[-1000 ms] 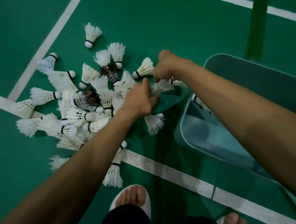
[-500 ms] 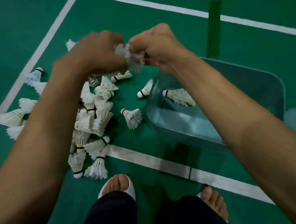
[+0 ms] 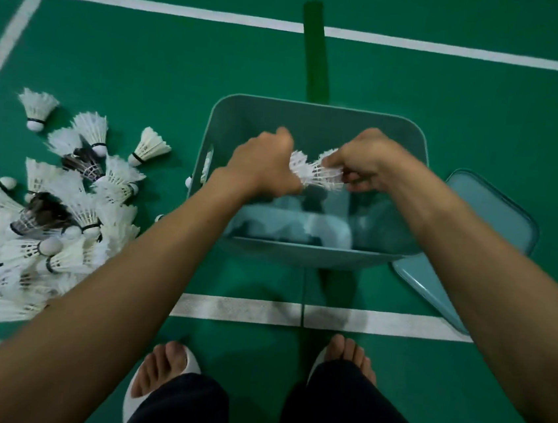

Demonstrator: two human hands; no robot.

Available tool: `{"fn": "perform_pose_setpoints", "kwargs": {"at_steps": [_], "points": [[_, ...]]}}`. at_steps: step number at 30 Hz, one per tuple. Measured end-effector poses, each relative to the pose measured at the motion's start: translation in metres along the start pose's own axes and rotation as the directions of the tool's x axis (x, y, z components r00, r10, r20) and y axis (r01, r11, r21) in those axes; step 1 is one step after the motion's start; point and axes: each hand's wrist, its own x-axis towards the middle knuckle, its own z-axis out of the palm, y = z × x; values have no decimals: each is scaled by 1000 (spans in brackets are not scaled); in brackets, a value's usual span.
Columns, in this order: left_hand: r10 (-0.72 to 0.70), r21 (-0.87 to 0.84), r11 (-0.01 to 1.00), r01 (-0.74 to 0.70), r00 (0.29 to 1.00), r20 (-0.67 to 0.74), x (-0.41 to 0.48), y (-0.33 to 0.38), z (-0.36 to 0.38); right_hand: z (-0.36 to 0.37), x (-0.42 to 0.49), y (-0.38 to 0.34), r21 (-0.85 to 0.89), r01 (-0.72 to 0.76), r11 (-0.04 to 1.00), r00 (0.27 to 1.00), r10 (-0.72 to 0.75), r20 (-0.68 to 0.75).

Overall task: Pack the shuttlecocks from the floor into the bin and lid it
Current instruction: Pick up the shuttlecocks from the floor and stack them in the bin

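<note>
Gripping white shuttlecocks (image 3: 316,172) between them, left hand (image 3: 263,165) and right hand (image 3: 365,160) hovered mid-frame over the bin (image 3: 315,112).

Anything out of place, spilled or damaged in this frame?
Nothing looks damaged. Two dark-feathered shuttlecocks sit in the white pile left of the bin, odd only by colour. The lid lies on the floor right of the bin. The left hand and right hand hold white shuttlecocks over the bin.
</note>
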Motion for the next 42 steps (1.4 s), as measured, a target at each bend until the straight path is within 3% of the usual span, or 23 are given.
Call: {"fn": "perform_pose_setpoints", "kwargs": {"at_steps": [6, 11, 18, 22, 26, 31, 33, 37, 40, 42], "points": [[-91, 64, 995, 82, 983, 157, 2, -17, 4, 24, 48, 21, -4, -53, 999, 967, 50, -249], [-79, -45, 993, 106, 916, 393, 11, -16, 10, 50, 76, 21, 72, -132, 989, 981, 140, -136], [-40, -30, 997, 67, 834, 551, 21, -10, 24, 64, 85, 12, 254, -210, 944, 977, 191, 96], [15, -112, 993, 48, 865, 502, 26, -11, 27, 62, 80, 16, 254, -243, 936, 964, 205, 168], [0, -165, 983, 78, 904, 428, 26, -12, 28, 35, 68, 15, 91, -106, 990, 993, 110, -39], [4, -270, 960, 79, 955, 295, 19, -5, 27, 6, 29, 19, -29, -43, 999, 967, 49, 249], [16, -318, 946, 65, 969, 247, 15, -2, 27, 3, 24, 25, -53, -18, 998, 957, 33, 290], [-31, -305, 948, 91, 980, 198, 11, -1, 30, -5, 30, 33, -100, -57, 993, 991, 68, 113], [-128, -97, 981, 171, 929, 348, 5, -6, 22, -5, 36, 34, -235, -51, 971, 993, 24, -115], [-210, -22, 971, 239, 888, 409, 2, -10, 18, 0, 41, 32, -299, -46, 953, 985, -7, -174]]}}
